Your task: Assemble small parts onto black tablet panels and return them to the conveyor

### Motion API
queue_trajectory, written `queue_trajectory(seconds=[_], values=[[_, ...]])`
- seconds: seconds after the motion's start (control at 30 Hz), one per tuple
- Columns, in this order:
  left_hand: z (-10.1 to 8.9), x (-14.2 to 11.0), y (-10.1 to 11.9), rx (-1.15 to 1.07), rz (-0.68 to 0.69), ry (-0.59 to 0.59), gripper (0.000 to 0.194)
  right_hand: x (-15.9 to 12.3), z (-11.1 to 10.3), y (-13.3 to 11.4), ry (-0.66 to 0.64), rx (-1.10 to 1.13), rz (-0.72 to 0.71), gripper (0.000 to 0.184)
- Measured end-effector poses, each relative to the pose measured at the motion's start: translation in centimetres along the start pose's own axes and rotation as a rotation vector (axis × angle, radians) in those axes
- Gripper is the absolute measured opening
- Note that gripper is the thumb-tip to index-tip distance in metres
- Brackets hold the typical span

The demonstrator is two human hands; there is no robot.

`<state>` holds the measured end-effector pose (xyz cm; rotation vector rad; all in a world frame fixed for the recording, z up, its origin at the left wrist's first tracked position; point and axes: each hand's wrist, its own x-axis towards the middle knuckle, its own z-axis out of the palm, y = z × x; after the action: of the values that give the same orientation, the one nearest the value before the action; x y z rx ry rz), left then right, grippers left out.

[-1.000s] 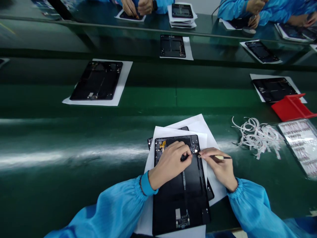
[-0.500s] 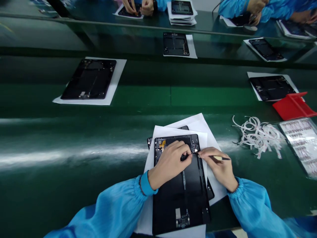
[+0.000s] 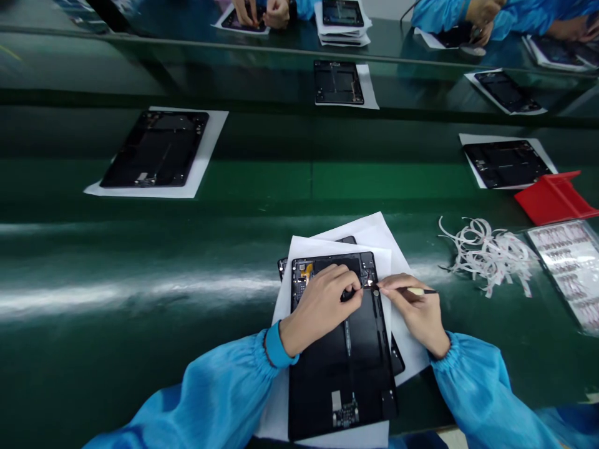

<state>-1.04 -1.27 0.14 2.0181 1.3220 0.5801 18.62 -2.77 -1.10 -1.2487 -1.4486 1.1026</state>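
Note:
Before me lies an opened black tablet housing [image 3: 327,368] on white paper [image 3: 276,399], with a second dark housing [image 3: 398,358] partly hidden beneath. My left hand [image 3: 330,296] rests over its upper part, thumb and forefinger pinched beside the upper right corner. What they grip, if anything, is hidden. Between the fingers of my right hand [image 3: 416,305] is a slim pen-like tool [image 3: 415,291], cream and black. Its dark tip points at a small bright component [image 3: 369,283] near that corner; whether it touches, I cannot tell. An orange flex cable [image 3: 306,272] shows at the upper left.
To the right are a pile of white strips [image 3: 491,255], a clear tray of small parts [image 3: 568,268] and a red bin [image 3: 555,198]. More housings on paper lie on the green surface ahead, at left [image 3: 156,149] and right [image 3: 508,163]. Co-workers' hands [image 3: 276,14] work across the line.
My right hand and its tool have shifted slightly up and right; my left hand stays put. The nearer housings ahead have slid left, and those in the row behind have slid right.

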Motion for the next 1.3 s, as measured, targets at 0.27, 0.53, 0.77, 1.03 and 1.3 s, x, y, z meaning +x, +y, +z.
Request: queue_trajectory(seconds=[0.27,0.53,0.77,1.03,1.3], values=[[-0.2,-0.1,0.0,0.000,0.010,0.000,0.013,-0.2,0.0,0.1,-0.052,-0.005,-0.012,0.007],[-0.1,-0.1,0.0,0.002,0.005,-0.001,0.013,-0.2,0.0,0.2,-0.064,-0.018,-0.052,0.008],[-0.1,-0.1,0.0,0.000,0.002,0.003,0.013,-0.3,-0.1,0.2,-0.114,-0.078,-0.107,0.007],[-0.1,0.0,0.0,0.007,-0.016,-0.010,0.013,-0.4,-0.9,0.2,-0.093,-0.099,-0.112,0.008],[-0.2,0.1,0.3,0.017,-0.029,-0.006,0.014,-0.6,-1.0,0.3,-0.032,-0.073,-0.065,0.007]])
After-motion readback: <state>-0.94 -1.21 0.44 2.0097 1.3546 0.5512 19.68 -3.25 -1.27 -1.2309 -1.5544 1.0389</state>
